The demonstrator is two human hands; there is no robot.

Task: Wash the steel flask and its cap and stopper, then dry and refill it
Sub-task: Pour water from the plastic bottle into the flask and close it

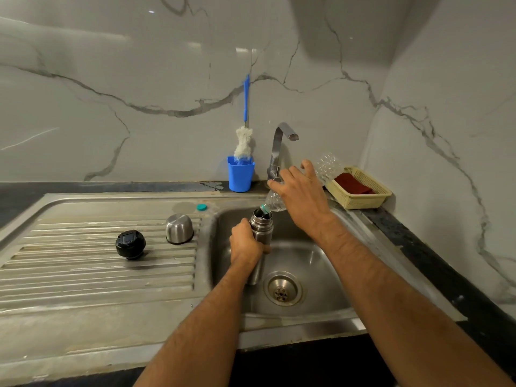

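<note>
Two hands work: left hand [245, 243] grips the flask [259, 233], right hand [300, 195] clasps a tilted plastic bottle [326, 167].

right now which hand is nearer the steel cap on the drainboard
Left. The left hand grips the flask just right of the cap; the right hand tilts the bottle farther right.

The left hand [245, 245] hides the flask's [261, 227] middle; its contents cannot be seen
</note>
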